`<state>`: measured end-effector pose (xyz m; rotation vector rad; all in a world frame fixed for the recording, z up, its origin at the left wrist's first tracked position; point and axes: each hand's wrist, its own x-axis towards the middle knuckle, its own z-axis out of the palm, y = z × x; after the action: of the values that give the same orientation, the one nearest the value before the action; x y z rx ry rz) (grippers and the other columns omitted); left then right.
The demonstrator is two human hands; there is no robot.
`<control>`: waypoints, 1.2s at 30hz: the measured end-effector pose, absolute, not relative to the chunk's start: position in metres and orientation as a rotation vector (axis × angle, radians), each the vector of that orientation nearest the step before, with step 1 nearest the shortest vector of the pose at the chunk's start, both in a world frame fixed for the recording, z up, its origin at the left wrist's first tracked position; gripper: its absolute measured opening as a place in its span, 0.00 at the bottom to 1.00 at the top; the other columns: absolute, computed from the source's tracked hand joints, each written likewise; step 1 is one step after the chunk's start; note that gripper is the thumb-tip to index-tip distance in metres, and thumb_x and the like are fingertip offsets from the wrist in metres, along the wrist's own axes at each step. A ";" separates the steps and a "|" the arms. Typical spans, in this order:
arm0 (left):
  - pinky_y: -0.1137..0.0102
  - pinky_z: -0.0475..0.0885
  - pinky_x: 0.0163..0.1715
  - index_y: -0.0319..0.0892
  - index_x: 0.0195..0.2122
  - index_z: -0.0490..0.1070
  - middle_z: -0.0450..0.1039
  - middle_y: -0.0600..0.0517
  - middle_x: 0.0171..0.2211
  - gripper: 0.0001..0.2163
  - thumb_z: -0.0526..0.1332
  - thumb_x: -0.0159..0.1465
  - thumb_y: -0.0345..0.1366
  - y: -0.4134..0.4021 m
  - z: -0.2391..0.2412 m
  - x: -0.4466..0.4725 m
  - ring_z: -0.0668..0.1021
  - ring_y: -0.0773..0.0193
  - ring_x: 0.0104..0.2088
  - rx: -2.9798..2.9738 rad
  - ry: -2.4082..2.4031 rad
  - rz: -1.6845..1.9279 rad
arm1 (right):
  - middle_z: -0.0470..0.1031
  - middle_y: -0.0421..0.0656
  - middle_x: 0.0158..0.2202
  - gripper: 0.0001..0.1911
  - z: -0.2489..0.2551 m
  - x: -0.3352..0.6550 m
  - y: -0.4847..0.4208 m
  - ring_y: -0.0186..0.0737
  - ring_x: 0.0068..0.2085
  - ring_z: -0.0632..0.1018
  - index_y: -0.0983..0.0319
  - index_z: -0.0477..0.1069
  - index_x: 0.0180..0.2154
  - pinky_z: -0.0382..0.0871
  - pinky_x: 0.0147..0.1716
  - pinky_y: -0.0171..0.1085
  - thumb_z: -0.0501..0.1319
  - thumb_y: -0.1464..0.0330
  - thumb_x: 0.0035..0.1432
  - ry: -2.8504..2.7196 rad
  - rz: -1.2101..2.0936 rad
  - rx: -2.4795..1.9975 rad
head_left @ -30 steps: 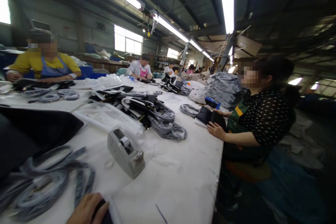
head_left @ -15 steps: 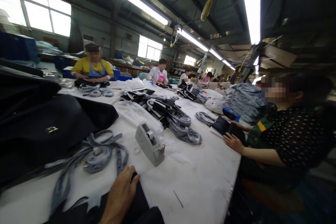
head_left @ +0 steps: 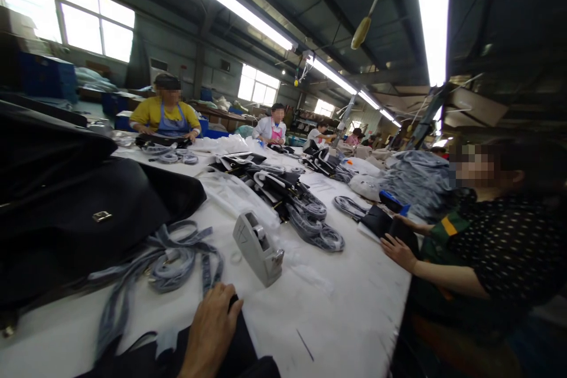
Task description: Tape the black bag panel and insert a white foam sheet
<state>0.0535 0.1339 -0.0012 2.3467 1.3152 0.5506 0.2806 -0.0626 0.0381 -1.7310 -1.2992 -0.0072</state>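
Observation:
My left hand (head_left: 211, 331) lies at the bottom edge of the view on a black bag piece (head_left: 241, 349) that rests on the white table (head_left: 336, 313). The fingers curl over the piece's far edge and grip it. My right hand is out of view. A grey tape dispenser (head_left: 259, 246) stands just beyond the hand. Coiled grey straps (head_left: 172, 260) lie to its left, beside a large black bag (head_left: 88, 218) with a metal clasp.
A seated co-worker in a dotted top (head_left: 500, 248) rests a hand (head_left: 398, 251) on black pieces at the right table edge. Piles of black parts and grey straps (head_left: 287, 195) run down the table's middle. Other people (head_left: 166, 112) sit further along the far side.
The view has swung left and slightly down, so more of the black bag and straps shows. My hand now sits higher in the picture, still on the black piece.

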 end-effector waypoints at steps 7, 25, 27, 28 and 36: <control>0.64 0.66 0.48 0.41 0.39 0.73 0.72 0.46 0.41 0.08 0.54 0.66 0.33 0.134 -0.003 0.053 0.73 0.55 0.45 2.349 1.317 0.523 | 0.72 0.36 0.31 0.31 0.131 0.444 -0.030 0.32 0.35 0.77 0.58 0.72 0.27 0.68 0.36 0.34 0.34 0.64 0.68 -0.944 0.018 -1.709; 0.64 0.65 0.48 0.41 0.40 0.72 0.72 0.46 0.42 0.09 0.53 0.66 0.33 0.133 0.000 0.052 0.73 0.55 0.46 2.349 1.316 0.476 | 0.73 0.40 0.30 0.21 0.083 0.326 -0.024 0.45 0.38 0.78 0.52 0.76 0.24 0.60 0.20 0.32 0.47 0.61 0.60 -1.272 -0.002 -1.813; 0.65 0.65 0.48 0.41 0.41 0.72 0.72 0.46 0.42 0.09 0.53 0.66 0.32 0.133 0.001 0.052 0.73 0.56 0.47 2.342 1.320 0.481 | 0.73 0.40 0.30 0.17 0.071 0.309 -0.026 0.45 0.37 0.78 0.50 0.76 0.25 0.61 0.19 0.32 0.51 0.61 0.58 -1.287 0.023 -1.808; 0.65 0.65 0.48 0.41 0.41 0.72 0.72 0.46 0.43 0.09 0.53 0.66 0.32 0.133 0.002 0.052 0.73 0.56 0.47 2.337 1.319 0.486 | 0.73 0.40 0.30 0.16 0.066 0.301 -0.028 0.45 0.37 0.78 0.50 0.76 0.24 0.61 0.19 0.32 0.52 0.61 0.58 -1.292 0.036 -1.805; 0.65 0.64 0.49 0.41 0.41 0.72 0.72 0.46 0.42 0.09 0.52 0.66 0.32 0.133 -0.002 0.052 0.73 0.56 0.46 2.311 1.305 0.521 | 0.73 0.39 0.30 0.18 0.033 0.259 -0.049 0.44 0.37 0.78 0.52 0.76 0.24 0.61 0.20 0.31 0.52 0.62 0.60 -1.288 0.169 -1.791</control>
<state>0.0516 0.1331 -0.0021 2.3111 1.3051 0.5213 0.2590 -0.0486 0.0334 -1.7908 -1.2881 0.1686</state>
